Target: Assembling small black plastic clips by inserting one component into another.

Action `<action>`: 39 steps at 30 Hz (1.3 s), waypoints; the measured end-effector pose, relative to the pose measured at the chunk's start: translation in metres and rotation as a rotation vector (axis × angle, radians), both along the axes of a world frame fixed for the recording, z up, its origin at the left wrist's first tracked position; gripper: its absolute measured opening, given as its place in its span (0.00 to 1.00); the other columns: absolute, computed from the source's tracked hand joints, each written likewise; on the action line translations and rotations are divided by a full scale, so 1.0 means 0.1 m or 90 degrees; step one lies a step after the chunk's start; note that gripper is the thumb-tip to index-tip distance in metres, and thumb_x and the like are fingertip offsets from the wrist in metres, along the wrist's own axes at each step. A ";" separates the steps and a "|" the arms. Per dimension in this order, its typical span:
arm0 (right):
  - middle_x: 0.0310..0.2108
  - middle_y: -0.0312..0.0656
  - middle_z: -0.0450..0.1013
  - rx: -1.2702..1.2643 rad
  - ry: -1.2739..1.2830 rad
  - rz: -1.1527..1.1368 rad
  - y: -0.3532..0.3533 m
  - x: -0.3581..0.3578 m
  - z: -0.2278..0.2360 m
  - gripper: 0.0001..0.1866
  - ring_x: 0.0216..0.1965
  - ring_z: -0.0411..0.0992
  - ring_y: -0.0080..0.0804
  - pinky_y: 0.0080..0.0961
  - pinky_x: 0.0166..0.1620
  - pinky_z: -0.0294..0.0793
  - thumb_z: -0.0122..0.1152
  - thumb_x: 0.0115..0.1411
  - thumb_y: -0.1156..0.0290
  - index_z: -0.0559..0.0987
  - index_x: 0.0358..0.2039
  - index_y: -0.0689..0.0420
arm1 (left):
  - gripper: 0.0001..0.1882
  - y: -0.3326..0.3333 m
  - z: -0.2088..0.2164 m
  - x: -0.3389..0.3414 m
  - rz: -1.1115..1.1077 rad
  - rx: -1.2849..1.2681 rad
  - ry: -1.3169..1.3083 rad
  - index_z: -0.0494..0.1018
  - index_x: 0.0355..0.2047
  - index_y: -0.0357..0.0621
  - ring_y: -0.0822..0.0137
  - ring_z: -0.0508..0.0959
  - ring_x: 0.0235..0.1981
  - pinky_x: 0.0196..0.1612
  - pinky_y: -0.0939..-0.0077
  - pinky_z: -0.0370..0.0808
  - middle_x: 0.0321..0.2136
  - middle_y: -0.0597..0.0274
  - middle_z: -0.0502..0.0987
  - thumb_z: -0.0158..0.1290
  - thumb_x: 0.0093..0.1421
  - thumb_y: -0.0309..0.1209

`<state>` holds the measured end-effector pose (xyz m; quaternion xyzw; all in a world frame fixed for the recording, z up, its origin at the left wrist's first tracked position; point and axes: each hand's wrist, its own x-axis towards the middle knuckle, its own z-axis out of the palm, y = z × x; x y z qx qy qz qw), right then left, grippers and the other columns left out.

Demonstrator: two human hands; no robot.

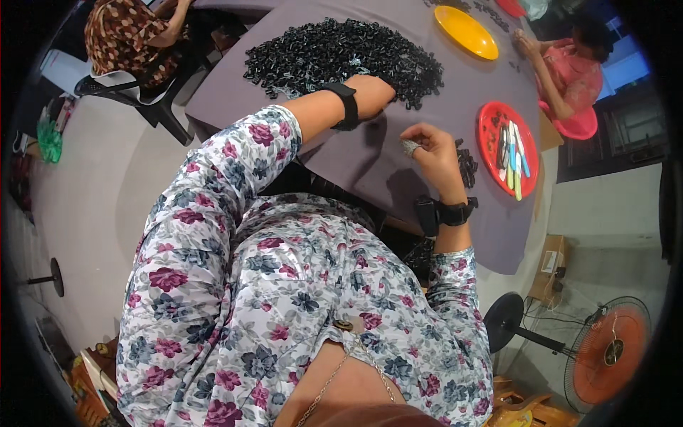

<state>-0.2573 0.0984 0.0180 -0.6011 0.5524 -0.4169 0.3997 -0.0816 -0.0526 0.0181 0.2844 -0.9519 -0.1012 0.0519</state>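
Note:
A broad heap of small black pieces (341, 53), plastic-looking and shiny, covers the far part of the table. My left hand (373, 96) is at the heap's near right edge, its back toward me; its fingers are hidden, so I cannot tell if they hold a piece. To the right and nearer, my right hand (437, 156) is raised over the cloth with curled fingers. Between its thumb and fingers shows a small grey speckled thing (410, 146), too small to name. Just right of that hand lies a smaller group of black pieces (467, 164).
A red plate (487, 167) at the right holds several slim knife-like tools (514, 153) and black bits. Farther back lies a yellow plate (466, 32). Two people sit nearby: one at far left (131, 39), one at far right (573, 67). A fan (610, 352) stands lower right.

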 end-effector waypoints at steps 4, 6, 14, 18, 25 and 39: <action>0.30 0.32 0.75 -0.020 -0.020 0.014 -0.01 0.00 -0.05 0.10 0.31 0.71 0.15 0.14 0.33 0.69 0.56 0.54 0.84 0.79 0.37 0.65 | 0.09 -0.04 0.05 0.02 0.008 0.007 -0.029 0.78 0.35 0.42 0.46 0.80 0.40 0.42 0.54 0.76 0.32 0.48 0.80 0.55 0.52 0.25; 0.30 0.32 0.75 -0.027 -0.026 0.016 0.00 0.00 -0.09 0.10 0.30 0.71 0.14 0.14 0.32 0.69 0.55 0.54 0.85 0.79 0.37 0.65 | 0.09 0.00 0.09 0.02 0.010 0.008 -0.034 0.78 0.35 0.42 0.46 0.81 0.40 0.42 0.54 0.76 0.32 0.47 0.80 0.55 0.52 0.25; 0.29 0.31 0.75 -0.026 -0.017 -0.009 0.01 0.03 -0.10 0.10 0.28 0.70 0.13 0.14 0.31 0.68 0.55 0.54 0.85 0.79 0.37 0.64 | 0.13 0.01 0.02 0.06 -0.025 -0.041 -0.036 0.78 0.38 0.43 0.47 0.80 0.41 0.43 0.55 0.77 0.35 0.49 0.79 0.56 0.50 0.23; 0.28 0.31 0.74 -0.016 -0.022 -0.019 -0.02 0.04 -0.09 0.10 0.28 0.70 0.13 0.14 0.30 0.67 0.55 0.54 0.84 0.79 0.37 0.65 | 0.14 0.04 -0.04 0.05 -0.048 -0.041 -0.014 0.78 0.39 0.43 0.47 0.80 0.41 0.44 0.56 0.77 0.38 0.48 0.79 0.56 0.50 0.22; 0.29 0.31 0.75 0.002 -0.055 -0.027 -0.04 0.02 -0.13 0.09 0.29 0.70 0.13 0.13 0.31 0.67 0.56 0.55 0.84 0.79 0.37 0.65 | 0.14 0.07 -0.04 0.13 -0.023 0.042 0.084 0.78 0.37 0.42 0.51 0.80 0.38 0.40 0.62 0.77 0.37 0.49 0.78 0.55 0.49 0.20; 0.33 0.34 0.77 -0.035 -0.234 0.012 0.06 0.44 0.02 0.11 0.30 0.72 0.16 0.14 0.34 0.71 0.58 0.56 0.84 0.79 0.40 0.64 | 0.12 0.75 -0.09 0.76 0.070 0.757 0.527 0.80 0.45 0.36 0.82 0.73 0.27 0.33 0.87 0.71 0.29 0.71 0.79 0.54 0.61 0.23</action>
